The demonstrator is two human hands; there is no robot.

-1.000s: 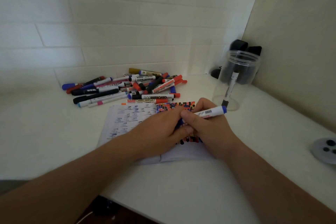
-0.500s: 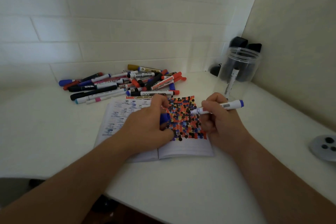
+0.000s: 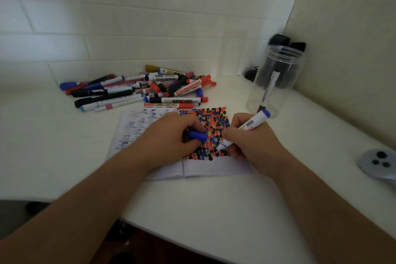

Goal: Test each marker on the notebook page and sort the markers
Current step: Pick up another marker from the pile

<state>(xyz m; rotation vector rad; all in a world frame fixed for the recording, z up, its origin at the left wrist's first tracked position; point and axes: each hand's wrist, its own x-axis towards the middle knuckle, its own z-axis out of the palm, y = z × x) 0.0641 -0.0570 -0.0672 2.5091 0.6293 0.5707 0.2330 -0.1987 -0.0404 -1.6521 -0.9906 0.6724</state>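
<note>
White worktop (image 3: 64, 156) runs into a corner of pale tiled wall, seen from the one head camera looking down over both forearms. An open notebook (image 3: 205, 169) lies near the worktop's front edge, about midway along it. Its right page is covered with a dense patch of red, black, blue and yellow dots (image 3: 216, 122); its left page carries rows of faint blue marks.

The right hand (image 3: 250, 141) grips a white marker with a blue end (image 3: 252, 123), fingers curled round its barrel. The marker slants with the blue end up and to the right, and its tip is down on the dotted patch near the patch's lower right part. The left hand (image 3: 171, 139) rests on the notebook's middle, fingers curled round a blue cap (image 3: 198, 135) that pokes out towards the marker tip.

Behind the notebook, towards the back wall, a loose pile of markers (image 3: 139, 90) lies on the worktop: black, blue, red and white barrels crossing each other, a gold one at the back. The nearest of them touch or lie just beside the notebook's top edge.

At the back right corner stands a clear plastic jar (image 3: 276, 83), upright and open, with one white marker leaning inside it, dark tip down. Two dark objects (image 3: 287, 43) sit behind the jar, too blurred to name. A grey round thing with dark holes (image 3: 379, 163) lies at the worktop's right edge.
</note>
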